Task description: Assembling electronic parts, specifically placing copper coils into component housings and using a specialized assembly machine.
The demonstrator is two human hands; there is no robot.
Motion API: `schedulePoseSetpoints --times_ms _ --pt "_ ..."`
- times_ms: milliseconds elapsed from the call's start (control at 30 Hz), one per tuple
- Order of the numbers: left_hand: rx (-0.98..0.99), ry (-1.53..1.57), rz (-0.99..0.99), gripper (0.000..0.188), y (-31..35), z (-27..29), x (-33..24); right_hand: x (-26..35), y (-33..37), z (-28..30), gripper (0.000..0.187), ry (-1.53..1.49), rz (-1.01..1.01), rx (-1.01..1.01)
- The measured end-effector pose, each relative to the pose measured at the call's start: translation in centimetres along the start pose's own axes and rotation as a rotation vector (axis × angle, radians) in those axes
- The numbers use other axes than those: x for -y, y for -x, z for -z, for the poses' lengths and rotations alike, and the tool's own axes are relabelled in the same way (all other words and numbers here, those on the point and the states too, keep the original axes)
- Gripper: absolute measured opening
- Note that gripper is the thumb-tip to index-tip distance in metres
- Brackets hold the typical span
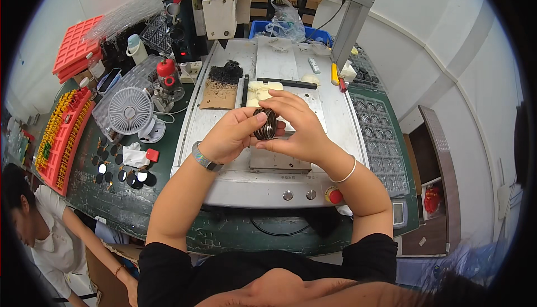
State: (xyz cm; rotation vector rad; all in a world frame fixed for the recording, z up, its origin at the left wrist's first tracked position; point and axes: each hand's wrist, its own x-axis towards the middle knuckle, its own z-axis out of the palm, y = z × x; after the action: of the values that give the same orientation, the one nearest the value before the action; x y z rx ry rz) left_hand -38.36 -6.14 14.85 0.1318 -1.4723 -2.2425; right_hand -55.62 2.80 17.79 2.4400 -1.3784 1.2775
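Observation:
Between my two hands, above the machine bed, is a dark, shiny round piece (267,129) with metallic ring-like edges. I cannot make out its exact kind. The thumb and fingers of my left hand (228,133) close on its left side, with the thumb over its upper edge. My right hand (302,130) curves around the other side, thumb below and fingers above. Just behind the hands a cream-coloured moulded fixture (259,91) sits between black bars (288,83). A low metal block (279,161) lies beneath the hands.
Machine head (220,19) hangs at the back. A brown board with black smears (219,93) lies left, past it a white fan (131,110), black discs (102,168) and red racks (64,139). Clear trays (380,145) line the right. A red button (334,196) is in front; a co-worker (50,223) sits lower left.

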Motion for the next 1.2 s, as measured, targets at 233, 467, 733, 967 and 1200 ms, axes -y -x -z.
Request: schedulePoseSetpoints --times_ms 233,467,733,967,1200 --pt "0.036 0.032 0.011 0.039 0.1 -0.3 -0.3 -0.1 -0.1 0.1 0.058 0.01 0.042 -0.043" --pt "0.083 0.027 0.016 0.037 0.2 -0.2 -0.4 -0.3 -0.2 0.2 0.058 0.066 0.129 -0.023" --pt "0.044 -0.085 -0.043 0.042 0.2 -0.3 -0.4 0.0 -0.3 0.2 0.061 0.051 0.16 0.012" --pt "0.168 -0.004 -0.078 0.056 0.6 0.0 -0.1 0.4 -0.2 0.3 0.054 0.017 0.207 -0.027" --pt "0.221 -0.03 -0.054 0.065 -0.4 -1.0 -0.6 -0.7 0.4 1.2 0.052 0.003 0.223 -0.067"
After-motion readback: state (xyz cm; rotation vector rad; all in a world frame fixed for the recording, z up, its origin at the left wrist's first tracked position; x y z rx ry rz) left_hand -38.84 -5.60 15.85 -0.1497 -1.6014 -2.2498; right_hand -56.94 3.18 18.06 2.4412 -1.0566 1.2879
